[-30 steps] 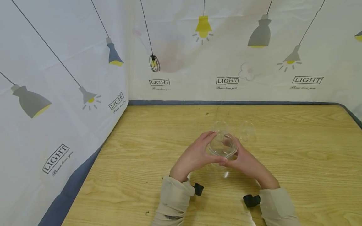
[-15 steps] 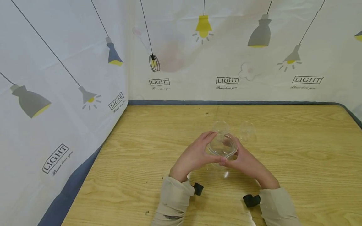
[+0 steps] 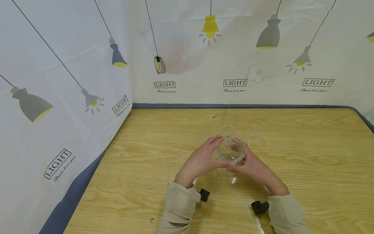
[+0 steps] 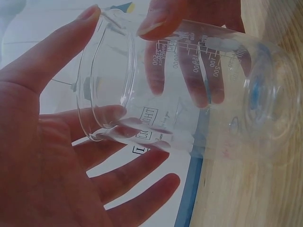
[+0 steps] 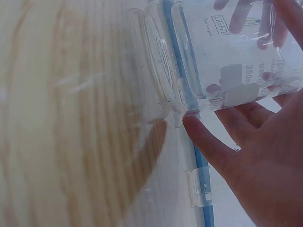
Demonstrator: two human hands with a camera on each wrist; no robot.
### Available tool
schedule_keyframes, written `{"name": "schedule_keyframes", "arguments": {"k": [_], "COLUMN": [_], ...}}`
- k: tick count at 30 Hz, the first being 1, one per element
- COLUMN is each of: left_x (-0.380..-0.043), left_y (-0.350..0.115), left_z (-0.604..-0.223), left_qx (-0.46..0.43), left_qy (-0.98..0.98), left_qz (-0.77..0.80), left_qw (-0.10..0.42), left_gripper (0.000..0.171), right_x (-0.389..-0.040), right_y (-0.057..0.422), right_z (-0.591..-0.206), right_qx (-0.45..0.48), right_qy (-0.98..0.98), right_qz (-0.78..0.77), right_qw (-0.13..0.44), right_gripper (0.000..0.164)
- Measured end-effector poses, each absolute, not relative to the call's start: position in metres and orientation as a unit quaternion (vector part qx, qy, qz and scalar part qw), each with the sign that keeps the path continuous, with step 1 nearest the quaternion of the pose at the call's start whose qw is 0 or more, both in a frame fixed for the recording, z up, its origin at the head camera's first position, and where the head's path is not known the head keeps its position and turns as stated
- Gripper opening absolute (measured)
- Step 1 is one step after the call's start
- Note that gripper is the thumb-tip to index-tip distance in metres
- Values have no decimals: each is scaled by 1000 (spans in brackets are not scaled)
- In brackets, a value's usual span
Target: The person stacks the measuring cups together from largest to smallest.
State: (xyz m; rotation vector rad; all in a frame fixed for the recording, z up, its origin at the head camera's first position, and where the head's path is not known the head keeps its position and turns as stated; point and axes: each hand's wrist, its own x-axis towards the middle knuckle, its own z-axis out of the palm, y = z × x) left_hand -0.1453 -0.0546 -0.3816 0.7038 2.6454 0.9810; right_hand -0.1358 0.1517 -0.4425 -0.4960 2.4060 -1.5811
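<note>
A clear glass beaker [image 3: 230,152] with white printed graduations is held between both hands over the wooden table. My left hand [image 3: 201,162] curves round its left side, thumb along the near side and fingers at the rim. From the right, my right hand [image 3: 257,166] grips it too, the two thumb tips meeting at the near side. In the left wrist view the beaker [image 4: 165,99] shows fingers of the right hand through its wall. The right wrist view has "250ml" printing on the beaker [image 5: 241,71], with the right thumb [image 5: 208,142] near its base.
Two smaller clear glass vessels stand just behind the beaker, one nearly behind its rim [image 3: 227,130] and one to the right [image 3: 255,135]. A white curtain [image 3: 190,48] with printed lamps borders the wooden table [image 3: 140,162]. Black mounts [image 3: 205,195] sit at the wrists.
</note>
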Motion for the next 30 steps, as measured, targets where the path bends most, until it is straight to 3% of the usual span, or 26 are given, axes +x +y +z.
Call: {"name": "schedule_keyframes", "arguments": {"k": [30], "left_x": [-147], "left_y": [-57], "left_z": [-385], "left_qx": [270], "left_qy": [899], "left_qz": [325], "left_qw": [112], "left_gripper": [93], "right_x": [-136], "right_y": [152], "right_z": [-444], "right_qx": [-167], "right_qy": [828], "right_qz": [-524], "right_qw": [104], "right_gripper": [95]}}
